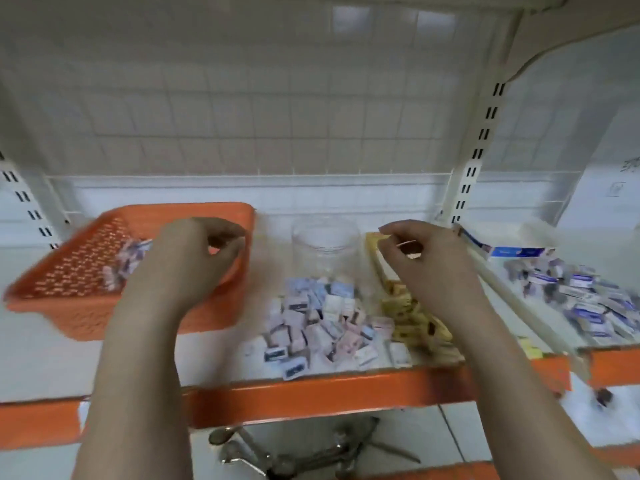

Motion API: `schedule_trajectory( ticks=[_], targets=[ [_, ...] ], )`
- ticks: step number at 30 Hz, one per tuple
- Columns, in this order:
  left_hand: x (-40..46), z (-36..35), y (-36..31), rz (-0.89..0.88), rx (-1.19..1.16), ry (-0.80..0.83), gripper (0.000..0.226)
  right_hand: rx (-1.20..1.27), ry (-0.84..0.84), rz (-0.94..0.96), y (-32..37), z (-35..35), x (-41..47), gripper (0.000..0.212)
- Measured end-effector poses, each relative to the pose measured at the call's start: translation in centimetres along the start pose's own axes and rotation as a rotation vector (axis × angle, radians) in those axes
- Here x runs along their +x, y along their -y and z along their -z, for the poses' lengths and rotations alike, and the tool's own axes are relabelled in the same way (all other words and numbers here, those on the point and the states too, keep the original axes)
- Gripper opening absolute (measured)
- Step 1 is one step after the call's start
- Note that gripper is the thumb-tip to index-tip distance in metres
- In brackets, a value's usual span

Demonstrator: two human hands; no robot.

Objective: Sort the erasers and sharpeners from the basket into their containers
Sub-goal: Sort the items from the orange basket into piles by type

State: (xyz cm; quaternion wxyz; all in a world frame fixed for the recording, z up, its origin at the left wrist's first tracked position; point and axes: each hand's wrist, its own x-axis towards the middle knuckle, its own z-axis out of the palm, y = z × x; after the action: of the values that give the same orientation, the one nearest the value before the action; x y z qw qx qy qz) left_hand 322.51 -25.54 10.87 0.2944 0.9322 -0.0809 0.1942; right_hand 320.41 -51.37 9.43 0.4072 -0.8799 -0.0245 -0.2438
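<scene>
L hand (204, 251) hovers over orange basket (79, 306), fingers curled – whether it holds anything, can't tell, blur. R hand (412, 251) likewise, pinch unclear, near clear jar (325, 251) – prob. the drop spot. Few pcs (126, 265) left in basket; sorted pile (322, 323) lies in front of jar.

Orange, white and pastel on a shop shelf

The basket (69, 289) at left is bright orange with a perforated lattice floor; a few lilac-and-white packets (126, 263) lie in it. The shelf (311, 393) has a white surface and an orange front edge. The centre pile of small packs (322, 323) mixes pink, pale blue, white and dark blue. The jar (325, 247) behind is clear. Yellow boxes (412, 317) run right of centre. At right, blue-and-white packs (581, 299) and a white box with a blue band (512, 245). The back wall is white square tile.
</scene>
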Motion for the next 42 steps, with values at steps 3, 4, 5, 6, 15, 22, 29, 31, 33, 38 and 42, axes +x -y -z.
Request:
schedule_trajectory(
  ticks=[3, 4, 5, 6, 15, 22, 29, 31, 33, 38, 42],
  targets=[
    [0.8, 3.4, 6.9, 0.007, 0.055, 0.024, 0.014, 0.016, 0.041, 0.054, 4.5, -6.7, 0.7, 0.011],
    [1.2, 4.5, 8.9, 0.009, 0.083, 0.042, 0.015, 0.02, 0.051, 0.067, 6.0, -8.9, 1.1, 0.011],
    [1.5, 5.6, 10.7, 0.016, 0.109, 0.063, 0.015, 0.013, 0.075, 0.076, 7.5, -11.0, 1.5, 0.011],
    [1.6, 6.6, 12.3, 0.028, 0.122, 0.083, 0.016, -0.008, 0.112, 0.091, 8.9, -13.0, 2.0, 0.012],
    [1.6, 11.6, 18.9, 0.041, 0.104, 0.117, 0.02, -0.392, 0.694, 0.182, 16.0, -26.0, 7.8, 0.028],
    [1.4, 12.3, 20.0, 0.045, 0.084, 0.144, 0.019, -0.623, 0.917, 0.179, 15.7, -32.2, 9.6, 0.043],
    [0.6, 12.9, 20.7, 0.029, 0.104, 0.125, 0.021, -0.48, 0.857, 0.013, 15.8, -33.6, 10.0, 0.026],
    [0.3, 13.0, 21.0, 0.024, 0.106, 0.11, 0.021, -0.452, 0.849, -0.044, 15.9, -33.8, 9.9, 0.026],
    [0.2, 13.2, 21.1, 0.025, 0.111, 0.101, 0.022, -0.43, 0.854, -0.082, 15.9, -33.9, 9.9, 0.031],
    [0.3, 13.2, 20.8, 0.011, 0.12, 0.111, 0.021, -0.325, 0.814, -0.233, 15.7, -33.4, 10.2, 0.031],
    [1.8, 13.0, 20.3, -0.022, 0.157, 0.158, 0.021, -0.378, 0.772, -0.212, 16.1, -31.4, 10.5, 0.033]
  ],
)
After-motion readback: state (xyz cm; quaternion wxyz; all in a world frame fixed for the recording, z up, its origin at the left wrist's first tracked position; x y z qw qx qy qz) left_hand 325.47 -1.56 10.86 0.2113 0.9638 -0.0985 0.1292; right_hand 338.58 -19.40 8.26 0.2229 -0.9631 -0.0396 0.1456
